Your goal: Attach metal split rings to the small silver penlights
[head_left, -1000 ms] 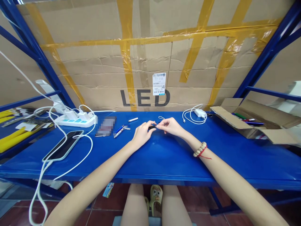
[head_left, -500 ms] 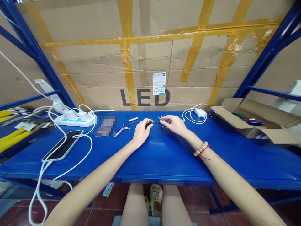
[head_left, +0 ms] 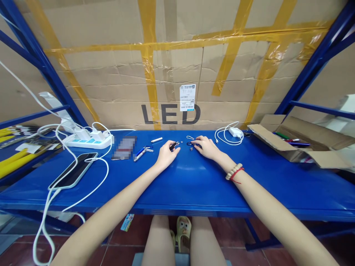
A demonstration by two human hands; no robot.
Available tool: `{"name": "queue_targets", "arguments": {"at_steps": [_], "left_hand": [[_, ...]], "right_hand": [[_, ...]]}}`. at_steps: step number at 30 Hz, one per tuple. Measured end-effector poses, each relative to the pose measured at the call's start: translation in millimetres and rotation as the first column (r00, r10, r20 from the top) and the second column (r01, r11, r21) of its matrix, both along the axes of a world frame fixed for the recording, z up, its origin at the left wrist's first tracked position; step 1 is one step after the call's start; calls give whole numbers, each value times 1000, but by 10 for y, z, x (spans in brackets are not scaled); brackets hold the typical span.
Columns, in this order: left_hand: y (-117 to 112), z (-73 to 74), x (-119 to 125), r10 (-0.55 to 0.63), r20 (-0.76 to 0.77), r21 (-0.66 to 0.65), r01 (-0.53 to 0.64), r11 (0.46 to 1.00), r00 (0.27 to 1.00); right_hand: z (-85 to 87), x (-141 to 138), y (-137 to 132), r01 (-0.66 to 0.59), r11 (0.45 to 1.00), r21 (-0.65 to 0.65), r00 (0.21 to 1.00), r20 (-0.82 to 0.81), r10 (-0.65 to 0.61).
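My left hand (head_left: 167, 155) is closed around a small black tube (head_left: 173, 146) with a shiny metal end, held just above the blue table. Close to that tip a tiny silvery piece (head_left: 181, 142) lies on the surface. Opposite, my right hand (head_left: 206, 147) has its fingertips down at the tabletop, pinching the edge of a small dark loop (head_left: 189, 143); its kind is too small to make out. A white cord loop (head_left: 190, 137) lies just beyond it, and a little metal part (head_left: 191, 149) sits near the fingertips.
To the left are a silver tube (head_left: 156, 140), a blue tube (head_left: 140, 151) beside metal pieces, a blurred flat device (head_left: 124, 147), a phone (head_left: 73, 171) and a power strip (head_left: 88, 142) with white cables. A charger (head_left: 235, 132) and an open carton (head_left: 280, 144) stand right.
My right hand has drawn slightly right, uncovering more of the dark loop and white cord. The tiny silvery piece now lies apart from the black tube, which my left hand has lowered slightly.
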State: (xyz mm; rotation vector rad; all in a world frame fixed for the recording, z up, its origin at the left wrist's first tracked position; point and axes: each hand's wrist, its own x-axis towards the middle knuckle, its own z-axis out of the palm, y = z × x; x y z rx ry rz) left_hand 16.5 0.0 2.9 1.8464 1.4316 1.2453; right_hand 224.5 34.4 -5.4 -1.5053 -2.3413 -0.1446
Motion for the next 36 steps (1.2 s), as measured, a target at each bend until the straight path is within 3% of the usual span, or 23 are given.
{"name": "queue_targets", "arguments": {"at_steps": [6,14,20,25,30,36], "left_hand": [[11,-13,24,-25,99,-78,33,996,995],[-43,39,38,-54,207,-124,81,989,977],[-53,42,44,-75,271,-125,112,986,960],[-85,80,61,-48,303,-180,107,978,952],[-91,92,72,-29,263,-142,68,987,964],[-42,36,43,-106,247,-70,127,989,963]], "right_hand": [[54,-28,-33,-89,995,50,996,-7,90],[72,-66,-49,-115,992,52,993,-2,115],[43,-113,-44,-81,996,46,996,26,80],[109,-156,-80,-45,993,106,997,-50,50],[208,-263,-198,-167,972,163,973,-131,189],[232,-431,-325,-358,919,167,911,-153,383]]}}
